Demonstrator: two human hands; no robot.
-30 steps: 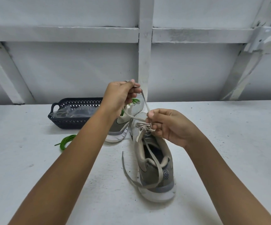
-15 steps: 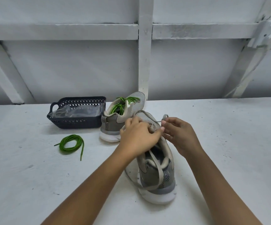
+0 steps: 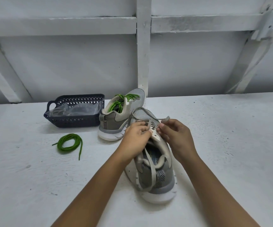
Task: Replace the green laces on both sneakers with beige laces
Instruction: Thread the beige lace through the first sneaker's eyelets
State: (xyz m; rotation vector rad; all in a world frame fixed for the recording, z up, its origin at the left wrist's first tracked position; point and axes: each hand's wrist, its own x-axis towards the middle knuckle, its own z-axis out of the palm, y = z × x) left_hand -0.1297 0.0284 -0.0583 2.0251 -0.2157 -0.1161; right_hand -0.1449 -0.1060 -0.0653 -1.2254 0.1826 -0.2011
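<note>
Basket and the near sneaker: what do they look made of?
Basket: seemingly moulded plastic, dark navy, matte; lattice cut-outs and looped handle suggest it. Near sneaker: probably mesh fabric, visibly dotted weave up front; its white sole looks like foam.

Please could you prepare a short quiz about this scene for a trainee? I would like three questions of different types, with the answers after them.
1. True or false: the far grey mesh sneaker carries green round laces.
2. Where does the loose coiled green lace lie, relative to the dark blue plastic lattice basket? A: inside it. B: in front of it, on the white table. C: behind it.
3. What colour is the flat lace that the right hand pinches at the near grey mesh sneaker, which the left hand grips?
Key: 1 true; 2 B; 3 beige.
</note>
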